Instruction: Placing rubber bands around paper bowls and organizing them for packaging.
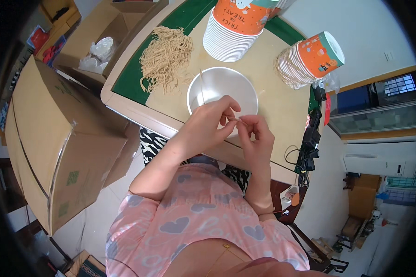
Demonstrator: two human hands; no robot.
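Both hands meet over the near side of a white paper bucket [245,83], its round opening facing up. My left hand [210,122] has thumb and fingers pinched on a thin tan cord [232,118]. Close beside it, my right hand [258,137] pinches the same cord. A strand of similar cord [201,85] lies across the bucket's opening; whether it joins the piece in my fingers, I cannot tell. Left of the bucket is a loose heap of tan cords [166,57]. My fingers and wrists cover the bucket's near rim.
A tall stack of orange printed paper buckets [233,34] stands behind. Another stack [309,60], with cords hung around it, leans at the right. Black adapters and cables [309,143] lie along the table's right edge. Large cardboard boxes [55,152] flank the left.
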